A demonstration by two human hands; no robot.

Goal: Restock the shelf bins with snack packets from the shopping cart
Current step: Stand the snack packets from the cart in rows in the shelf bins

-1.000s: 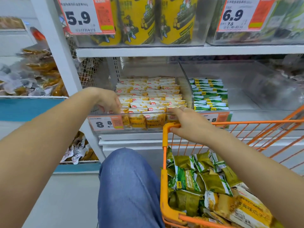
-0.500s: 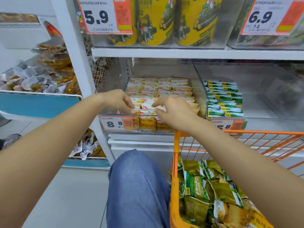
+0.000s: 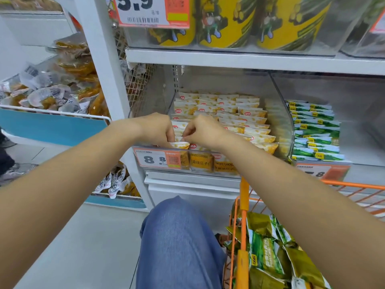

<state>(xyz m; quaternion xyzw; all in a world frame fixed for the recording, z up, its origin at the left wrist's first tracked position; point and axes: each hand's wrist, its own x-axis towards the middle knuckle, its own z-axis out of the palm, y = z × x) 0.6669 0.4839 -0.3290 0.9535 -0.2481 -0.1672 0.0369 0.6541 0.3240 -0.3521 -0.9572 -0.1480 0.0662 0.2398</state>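
A clear shelf bin (image 3: 280, 113) holds rows of yellow-and-white snack packets (image 3: 235, 113) standing on edge. Both hands are inside its front left corner. My left hand (image 3: 156, 128) and my right hand (image 3: 205, 130) have curled fingers that pinch the top of a yellow snack packet (image 3: 180, 145) in the front row. The neighbouring clear bin (image 3: 358, 126) on the right holds a row of green-and-white packets (image 3: 314, 130). At the lower right stands the orange shopping cart (image 3: 242, 215), filled with green packets (image 3: 264, 253).
Price tags hang on the bin fronts, one reading 8.8 (image 3: 157, 159). Yellow tubs (image 3: 227, 19) fill the shelf above. A blue-fronted wire basket (image 3: 52, 126) of wrapped snacks stands left of the white shelf post (image 3: 104, 65). My knee in jeans (image 3: 179, 243) sits below the shelf.
My right hand left the cart's rim and moved up into the yellow-packet bin beside my left hand. Both hands now pinch a front-row packet. The view has moved closer to the shelf.
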